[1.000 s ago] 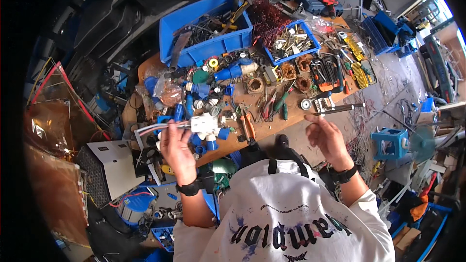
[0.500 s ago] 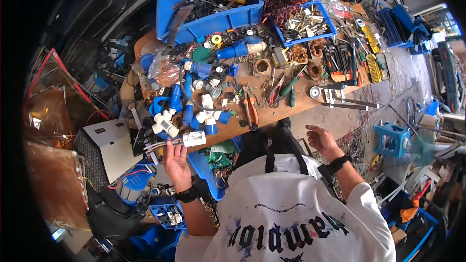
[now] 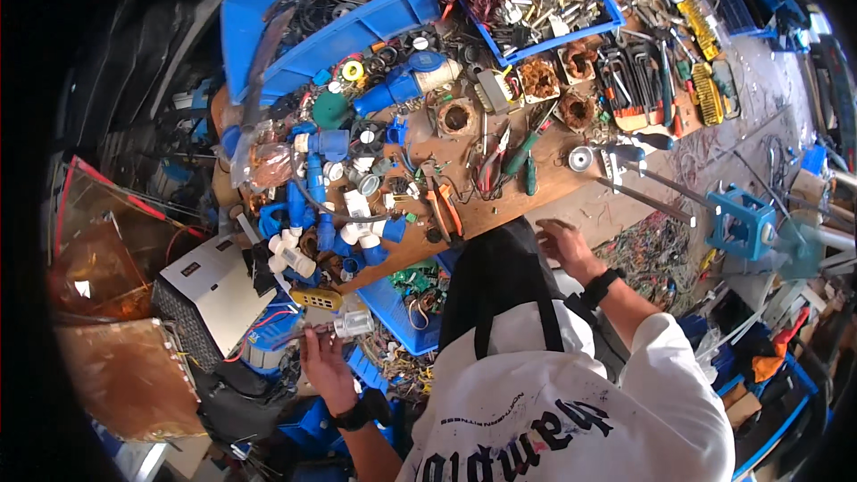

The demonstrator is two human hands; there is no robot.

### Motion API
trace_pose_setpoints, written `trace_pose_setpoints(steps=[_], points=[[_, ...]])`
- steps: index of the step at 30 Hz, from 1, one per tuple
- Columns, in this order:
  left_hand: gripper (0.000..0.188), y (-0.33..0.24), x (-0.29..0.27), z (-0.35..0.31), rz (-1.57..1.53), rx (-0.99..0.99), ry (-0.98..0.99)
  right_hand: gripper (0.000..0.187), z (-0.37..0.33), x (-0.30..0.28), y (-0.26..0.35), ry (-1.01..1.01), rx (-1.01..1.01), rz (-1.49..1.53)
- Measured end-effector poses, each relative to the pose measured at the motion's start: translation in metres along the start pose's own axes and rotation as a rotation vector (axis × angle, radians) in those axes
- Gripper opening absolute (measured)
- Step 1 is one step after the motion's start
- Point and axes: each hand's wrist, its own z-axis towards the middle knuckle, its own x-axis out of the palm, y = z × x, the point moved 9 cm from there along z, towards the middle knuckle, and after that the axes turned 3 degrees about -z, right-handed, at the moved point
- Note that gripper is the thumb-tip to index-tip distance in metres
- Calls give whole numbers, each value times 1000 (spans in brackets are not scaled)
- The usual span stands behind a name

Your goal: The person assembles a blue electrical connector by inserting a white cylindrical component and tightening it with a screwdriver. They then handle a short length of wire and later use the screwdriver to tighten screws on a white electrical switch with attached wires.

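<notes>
Below the table's left front edge, my left hand (image 3: 328,375) has its fingers closed on a clear-and-white plug-like fitting (image 3: 354,324) with wires trailing to the left. A yellow slotted piece (image 3: 316,299) lies just above it at the table edge. My right hand (image 3: 569,248) hovers off the front edge with its fingers loosely stretched, holding nothing. Nearest to it on the table are orange-handled pliers (image 3: 442,207) and a green-handled tool (image 3: 523,156). White pipe-like fittings (image 3: 291,254) and blue connectors (image 3: 314,180) are heaped at the table's left end.
A large blue crate (image 3: 357,31) of cables and a blue tray (image 3: 500,54) of metal parts stand at the back. Below the table's edge sits a blue bin (image 3: 390,311). To the right stands a blue stool (image 3: 744,221); a white box-like unit (image 3: 214,281) is at left.
My left hand has moved down and nearer to me with the plug-like fitting. My right hand has shifted slightly left. My view has swung, and the yellow slotted piece now shows.
</notes>
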Motion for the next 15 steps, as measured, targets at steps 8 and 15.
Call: trace_pose_setpoints(steps=[8, 15], points=[[35, 6, -11, -33, 137, 42, -165, 52, 74, 30, 57, -199, -87, 102], [30, 10, -47, -74, 91, 57, -401, 38, 107, 56, 65, -218, 16, -31]])
